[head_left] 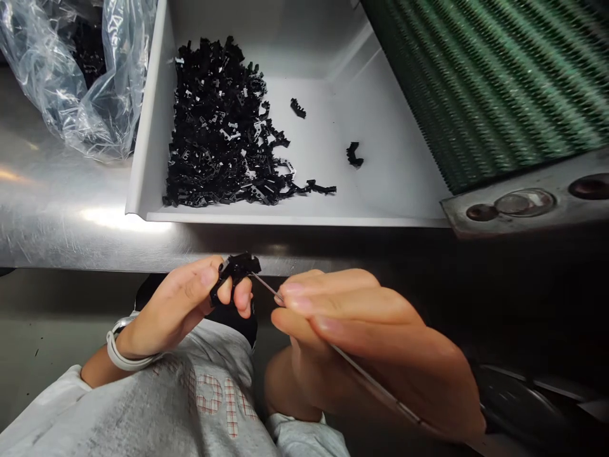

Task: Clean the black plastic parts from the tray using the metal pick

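Observation:
Between the thumb and fingers of my left hand point(190, 289) is a small black plastic part point(238, 266), held just in front of the bench edge. My right hand point(361, 330) is closed in a pinch around a thin metal rod point(361, 371), which runs back under the palm. The rod's tip touches or nearly touches the right side of the black part; the exact contact point is too small to tell. Behind both hands, a white bin point(304, 219) holds a heap of similar black parts point(219, 133), with a few lying loose on its floor.
A clear plastic bag point(109, 95) with black pieces inside lies left of the bin on the metal bench point(61, 209). At the upper right, a green ridged belt point(495, 82) with a metal end bracket point(523, 203) overhangs the bin's right side.

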`<control>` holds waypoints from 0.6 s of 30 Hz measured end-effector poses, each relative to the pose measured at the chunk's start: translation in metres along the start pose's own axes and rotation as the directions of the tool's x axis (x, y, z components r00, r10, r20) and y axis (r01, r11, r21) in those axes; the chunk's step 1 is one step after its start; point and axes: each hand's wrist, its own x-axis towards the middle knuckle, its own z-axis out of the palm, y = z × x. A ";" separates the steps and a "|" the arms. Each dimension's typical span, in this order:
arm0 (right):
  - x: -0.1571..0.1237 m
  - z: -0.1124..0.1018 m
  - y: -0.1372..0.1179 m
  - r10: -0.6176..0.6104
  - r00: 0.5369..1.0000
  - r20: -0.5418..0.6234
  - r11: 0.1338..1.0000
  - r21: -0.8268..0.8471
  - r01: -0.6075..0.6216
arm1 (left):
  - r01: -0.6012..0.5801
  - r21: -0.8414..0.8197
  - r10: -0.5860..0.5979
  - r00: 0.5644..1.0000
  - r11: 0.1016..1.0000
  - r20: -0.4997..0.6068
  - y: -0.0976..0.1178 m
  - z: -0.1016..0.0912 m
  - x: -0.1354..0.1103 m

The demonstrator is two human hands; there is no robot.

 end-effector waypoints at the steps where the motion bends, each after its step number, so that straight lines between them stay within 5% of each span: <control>1: 0.001 -0.001 0.000 0.009 1.000 -0.028 1.000 0.007 -0.009 | 0.002 0.001 -0.002 1.000 1.000 0.006 0.000 0.000 0.000; 3: 0.002 -0.004 0.000 0.030 0.998 -0.063 0.999 0.031 -0.028 | -0.001 0.007 0.000 1.000 1.000 0.011 0.000 -0.001 0.000; 8: 0.000 -0.010 -0.001 0.042 0.992 0.121 0.999 -0.002 -0.042 | -0.025 0.006 0.025 1.000 1.000 -0.008 0.000 -0.004 0.001; 16: -0.005 0.015 0.002 0.086 0.964 -0.250 0.988 0.146 -0.051 | -0.051 0.041 0.050 0.998 0.998 0.031 -0.001 -0.002 0.002; 18: -0.004 0.014 0.004 0.051 0.966 -0.252 0.992 0.126 -0.020 | -0.058 0.043 0.057 0.998 0.997 0.031 -0.001 -0.003 0.001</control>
